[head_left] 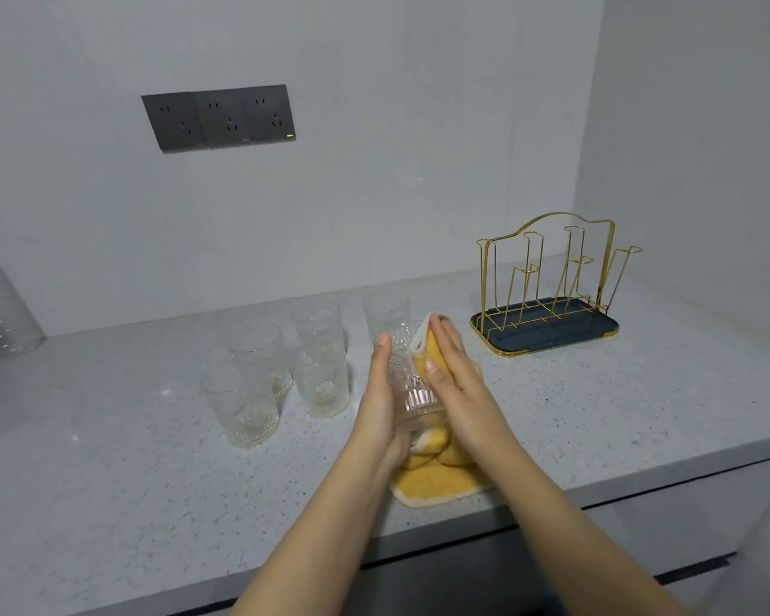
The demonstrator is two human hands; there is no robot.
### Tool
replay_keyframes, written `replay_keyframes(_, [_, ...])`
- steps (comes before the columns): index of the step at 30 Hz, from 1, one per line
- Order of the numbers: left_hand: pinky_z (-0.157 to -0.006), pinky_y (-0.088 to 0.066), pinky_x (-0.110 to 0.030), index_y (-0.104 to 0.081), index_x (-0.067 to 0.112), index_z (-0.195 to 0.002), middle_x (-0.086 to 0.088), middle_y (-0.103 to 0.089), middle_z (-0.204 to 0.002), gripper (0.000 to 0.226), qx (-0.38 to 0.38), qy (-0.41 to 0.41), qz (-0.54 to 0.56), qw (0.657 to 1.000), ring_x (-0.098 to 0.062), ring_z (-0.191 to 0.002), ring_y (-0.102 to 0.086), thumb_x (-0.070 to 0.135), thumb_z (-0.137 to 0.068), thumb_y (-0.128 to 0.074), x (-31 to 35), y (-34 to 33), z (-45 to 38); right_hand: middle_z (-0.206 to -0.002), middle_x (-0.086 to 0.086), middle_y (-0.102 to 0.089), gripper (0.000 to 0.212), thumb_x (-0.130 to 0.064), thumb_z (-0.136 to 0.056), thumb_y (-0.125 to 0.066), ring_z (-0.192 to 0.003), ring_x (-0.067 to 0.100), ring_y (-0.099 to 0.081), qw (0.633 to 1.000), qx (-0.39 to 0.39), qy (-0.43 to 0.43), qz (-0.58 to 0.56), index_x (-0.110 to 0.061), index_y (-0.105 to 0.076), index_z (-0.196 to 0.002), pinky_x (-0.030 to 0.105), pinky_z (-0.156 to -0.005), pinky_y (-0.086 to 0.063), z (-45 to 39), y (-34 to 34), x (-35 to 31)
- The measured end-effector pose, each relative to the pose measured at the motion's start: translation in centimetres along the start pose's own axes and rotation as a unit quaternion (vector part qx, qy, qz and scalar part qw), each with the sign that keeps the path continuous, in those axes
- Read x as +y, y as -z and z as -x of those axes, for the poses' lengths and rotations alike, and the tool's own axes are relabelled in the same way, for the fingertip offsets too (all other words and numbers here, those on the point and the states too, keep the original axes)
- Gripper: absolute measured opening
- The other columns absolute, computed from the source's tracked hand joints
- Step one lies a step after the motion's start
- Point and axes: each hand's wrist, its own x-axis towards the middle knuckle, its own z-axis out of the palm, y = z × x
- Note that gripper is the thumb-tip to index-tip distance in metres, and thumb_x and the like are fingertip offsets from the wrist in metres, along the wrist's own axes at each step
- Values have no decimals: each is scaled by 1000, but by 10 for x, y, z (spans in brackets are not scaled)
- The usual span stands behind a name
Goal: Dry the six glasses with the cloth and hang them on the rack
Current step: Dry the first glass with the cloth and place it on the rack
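Your left hand (381,393) cups first glass (412,384); right hand (452,366), fingers flat, presses cloth (436,475) on it. Rack (547,286) bare; five glasses (281,371) left of it wait.

Single head-worn view, wide-angle, looks forward and down from above the near edge of the countertop (596,415). Faces the back wall (374,171); side wall at right. Forearms enter from the bottom edge; both hands sit near frame centre, close to the lens. Straight lines bow toward the frame edges. No second view.
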Motion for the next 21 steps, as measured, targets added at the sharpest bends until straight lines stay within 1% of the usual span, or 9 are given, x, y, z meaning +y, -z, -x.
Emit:
replay_keyframes(3, [-104,-48,-45,-65,12,-124,-11,-72,-118,59,25,-25,-103,994,-24,-111,-68,59,-94,-43,2,7,-7,-152,-27,3,47,-53,-90,-27,-137,-8,1,999,38,24,19,-64,-2,-128,26,-111,-9,7,-10,0])
replay_keyframes(6, [-102,-50,-43,-71,22,-108,-4,-75,-109,48,47,-49,-185,980,-17,-105,-70,57,-97,-39,4,5,-5,-153,-26,3,45,-52,-93,-23,-135,-12,2,996,55,52,49,-63,0,-130,21,-109,-12,8,-10,4])
replay_keyframes(9, [-91,-55,-31,-72,24,-102,0,-75,-106,41,0,-91,-178,980,-13,-100,-71,54,-93,-46,4,-3,5,-152,-26,-2,43,-49,-93,-20,-134,-13,-6,996,49,52,45,-61,-3,-131,7,-102,-16,5,-10,-3])
replay_keyframes(11, [-75,-57,-21,-72,22,-94,2,-77,-96,26,-18,-125,-163,978,-9,-91,-72,42,-91,-55,2,-6,9,-153,-18,-16,43,-45,-96,-20,-134,-6,-18,998,52,-7,-36,-51,-13,-138,13,-107,-21,0,-7,-6])
replay_keyframes(13, [-74,-59,-24,-73,19,-96,-2,-78,-95,25,-23,-122,-140,982,-14,-90,-74,39,-86,-62,0,-9,12,-149,-5,-34,47,-46,-97,-19,-133,9,-34,984,61,-120,-118,-35,-26,-143,26,-110,-26,-8,0,-6])
replay_keyframes(14, [-78,-59,-28,-73,16,-100,-5,-77,-98,32,-16,-112,-128,985,-18,-93,-74,40,-82,-63,1,-11,13,-147,-3,-38,49,-47,-97,-18,-133,14,-36,979,63,-147,-127,-32,-28,-143,27,-109,-26,-8,2,-8])
replay_keyframes(15, [-82,-59,-32,-72,14,-105,-7,-77,-101,39,-2,-105,-112,988,-20,-97,-73,42,-79,-64,0,-10,11,-146,-6,-37,48,-46,-97,-18,-134,13,-35,982,61,-133,-117,-34,-26,-144,22,-106,-25,-5,2,-11])
replay_keyframes(19, [-93,-54,-40,-71,13,-111,-8,-76,-102,55,62,-94,-67,991,-26,-104,-70,56,-77,-63,7,-3,1,-147,-29,-14,42,-48,-92,-21,-133,-14,-13,999,28,2,-39,-55,-11,-131,-5,-95,-12,21,-16,-19])
replay_keyframes(21, [-99,-51,-41,-68,11,-120,-11,-73,-113,68,63,-87,-74,991,-25,-108,-69,62,-75,-67,6,-2,-1,-146,-31,-9,41,-53,-90,-18,-131,-19,-8,999,30,21,2,-56,-6,-130,-8,-93,-9,23,-17,-16])
